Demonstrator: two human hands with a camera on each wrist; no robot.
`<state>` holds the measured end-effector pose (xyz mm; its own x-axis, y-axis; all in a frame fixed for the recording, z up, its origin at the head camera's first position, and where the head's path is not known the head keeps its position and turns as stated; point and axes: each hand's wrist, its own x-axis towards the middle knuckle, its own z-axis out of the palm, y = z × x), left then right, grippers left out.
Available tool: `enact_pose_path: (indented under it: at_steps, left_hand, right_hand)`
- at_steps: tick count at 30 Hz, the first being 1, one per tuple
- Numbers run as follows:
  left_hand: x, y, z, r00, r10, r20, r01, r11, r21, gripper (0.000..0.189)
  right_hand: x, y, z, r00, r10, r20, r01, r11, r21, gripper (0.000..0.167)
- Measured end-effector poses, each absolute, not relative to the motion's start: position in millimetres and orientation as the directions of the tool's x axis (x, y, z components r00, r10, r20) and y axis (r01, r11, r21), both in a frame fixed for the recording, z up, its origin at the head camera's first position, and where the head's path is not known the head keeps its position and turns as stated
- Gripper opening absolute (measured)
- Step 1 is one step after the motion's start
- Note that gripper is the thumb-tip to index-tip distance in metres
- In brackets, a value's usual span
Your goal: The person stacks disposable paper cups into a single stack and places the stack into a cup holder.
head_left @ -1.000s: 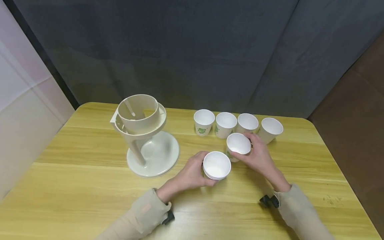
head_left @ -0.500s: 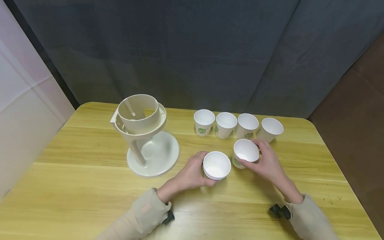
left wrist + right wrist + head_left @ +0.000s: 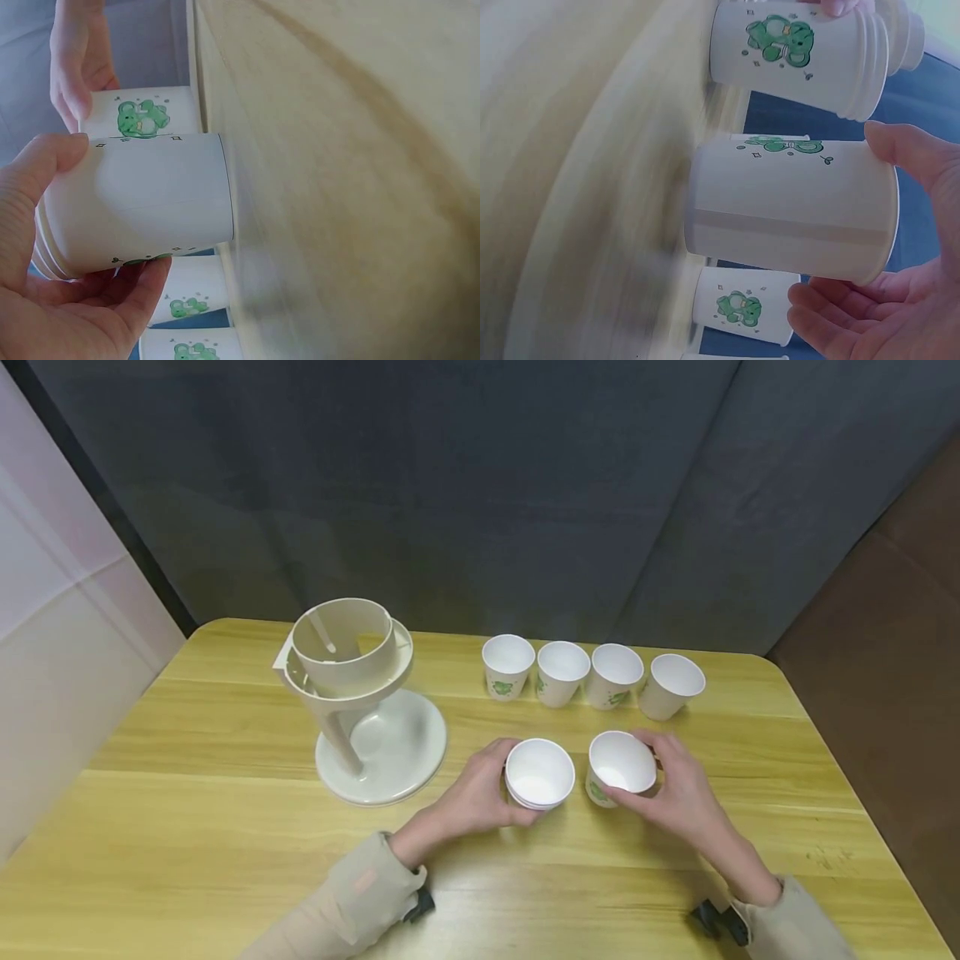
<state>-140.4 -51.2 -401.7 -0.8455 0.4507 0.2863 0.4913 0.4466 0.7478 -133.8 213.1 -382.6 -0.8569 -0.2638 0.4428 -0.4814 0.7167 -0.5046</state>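
Note:
My left hand (image 3: 483, 789) grips a small nested stack of white paper cups (image 3: 540, 774), its stacked rims showing in the left wrist view. To the right of it, my right hand (image 3: 678, 789) holds a single white paper cup (image 3: 618, 764) between thumb and fingers, upright and close beside the stack. A green cartoon print (image 3: 780, 41) shows on the stack in the right wrist view. Behind both hands several more paper cups (image 3: 563, 672) stand upright in a row, mouths up.
At the left of the wooden table (image 3: 187, 827) stands a cream plastic stand (image 3: 352, 672) with a ring-shaped holder over a round base (image 3: 401, 752). A dark curtain (image 3: 420, 493) hangs behind the table's far edge.
My right hand has brought its cup away from the row, toward me and slightly right, so it now stands level with the stack. My left hand has stayed in place with its stack.

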Motion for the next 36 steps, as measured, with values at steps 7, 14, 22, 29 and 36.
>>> enact_pose_path:
  at_steps: [7,14,22,29,36]
  left_hand:
    - [-139.9,-50.9,-400.4,-0.849,0.447,0.28,0.484,0.45,0.751,0.071]
    - [-139.4,-50.7,-399.6,-0.85,0.448,0.279,0.482,0.444,0.755,0.071]
    - [-138.8,-50.6,-399.3,-0.856,0.441,0.27,0.47,0.447,0.761,0.071]
    - [-138.7,-50.9,-399.2,-0.853,0.441,0.278,0.477,0.444,0.759,0.071]
    - [-139.0,-50.9,-400.0,-0.848,0.445,0.286,0.487,0.444,0.752,0.071]
  right_hand:
    - [-125.4,212.8,-381.0,-0.845,-0.289,0.45,-0.503,0.718,-0.481,0.068]
    - [-111.6,209.9,-369.7,-0.85,-0.291,0.439,-0.498,0.716,-0.49,0.069]
    - [-101.4,206.2,-349.2,-0.864,-0.264,0.428,-0.476,0.706,-0.525,0.07]
    - [-99.0,202.9,-327.2,-0.854,-0.274,0.443,-0.498,0.677,-0.542,0.067]
    - [-100.1,201.0,-315.0,-0.848,-0.264,0.46,-0.507,0.656,-0.559,0.069]
